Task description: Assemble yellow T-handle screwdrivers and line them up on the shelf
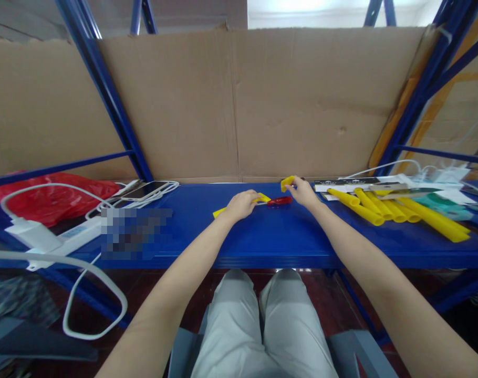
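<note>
My left hand [242, 205] is closed round a yellow piece [219, 212] that looks like a tube, sticking out on both sides of the fingers. Its middle is hidden by the hand. A screwdriver with a red handle [280, 201] lies on the blue tabletop [270, 239] between my hands. Its metal shaft points at my left hand, and whether the fingers touch it I cannot tell. Farther right, my right hand [302, 192] pinches a short yellow piece [287, 184] just above the far part of the table.
Several yellow tubes [432, 218] lie at the right beside a knife blade [414, 192] and packaging. At left are a phone [144, 190], a white power strip [79, 236] with cables, and a red plastic bag [61, 194]. A cardboard wall [239, 105] closes the back; blue posts flank it.
</note>
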The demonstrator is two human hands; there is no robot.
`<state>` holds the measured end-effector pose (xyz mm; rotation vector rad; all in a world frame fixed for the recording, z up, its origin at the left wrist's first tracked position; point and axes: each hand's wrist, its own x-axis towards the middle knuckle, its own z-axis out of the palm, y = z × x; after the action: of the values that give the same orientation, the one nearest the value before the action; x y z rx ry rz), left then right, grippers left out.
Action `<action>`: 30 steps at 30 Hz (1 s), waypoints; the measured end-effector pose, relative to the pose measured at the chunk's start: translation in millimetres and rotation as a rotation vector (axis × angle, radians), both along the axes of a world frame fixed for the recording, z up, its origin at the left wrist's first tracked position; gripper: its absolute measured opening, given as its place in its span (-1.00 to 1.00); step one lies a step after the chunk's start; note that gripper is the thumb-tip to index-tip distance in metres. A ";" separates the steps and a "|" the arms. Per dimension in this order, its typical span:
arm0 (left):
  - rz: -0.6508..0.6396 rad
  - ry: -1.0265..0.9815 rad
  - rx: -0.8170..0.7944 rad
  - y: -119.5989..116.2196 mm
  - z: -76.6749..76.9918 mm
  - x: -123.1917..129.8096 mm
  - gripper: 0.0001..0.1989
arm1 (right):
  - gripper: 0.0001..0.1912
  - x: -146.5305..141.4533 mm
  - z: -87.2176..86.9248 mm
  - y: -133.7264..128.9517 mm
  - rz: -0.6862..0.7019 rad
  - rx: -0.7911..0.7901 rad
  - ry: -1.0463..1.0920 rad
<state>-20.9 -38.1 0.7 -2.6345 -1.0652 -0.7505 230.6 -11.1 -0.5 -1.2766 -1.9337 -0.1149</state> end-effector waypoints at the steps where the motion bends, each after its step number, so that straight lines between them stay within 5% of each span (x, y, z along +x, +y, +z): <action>1: 0.010 -0.006 -0.007 0.5 -0.3 -0.6 -0.69 | -0.73 5.2 -1.6 2.5 -0.045 -0.011 0.070; 8: -0.015 -0.013 -0.020 2.4 -0.9 -1.2 -0.68 | -0.61 20.5 -10.5 11.1 -0.245 -0.117 0.177; 13: -0.020 -0.004 -0.014 2.2 -0.3 -1.3 -0.68 | -0.80 16.3 -17.3 19.6 -0.223 -0.172 0.126; 18: -0.033 -0.012 -0.021 2.2 -0.2 -1.5 -0.69 | -0.78 20.3 -21.9 28.6 -0.145 -0.246 0.067; 25: -0.035 -0.008 -0.011 1.6 0.7 -0.9 -0.68 | -0.71 19.7 -20.3 23.3 -0.247 -0.366 -0.049; 30: -0.027 -0.001 -0.001 0.9 1.1 -0.8 -0.67 | -0.66 16.3 -13.4 11.3 -0.283 -0.302 -0.242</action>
<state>-21.7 -37.3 1.7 -2.6551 -1.0324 -0.7566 246.9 0.2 -13.9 -1.8074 -2.0142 -0.1288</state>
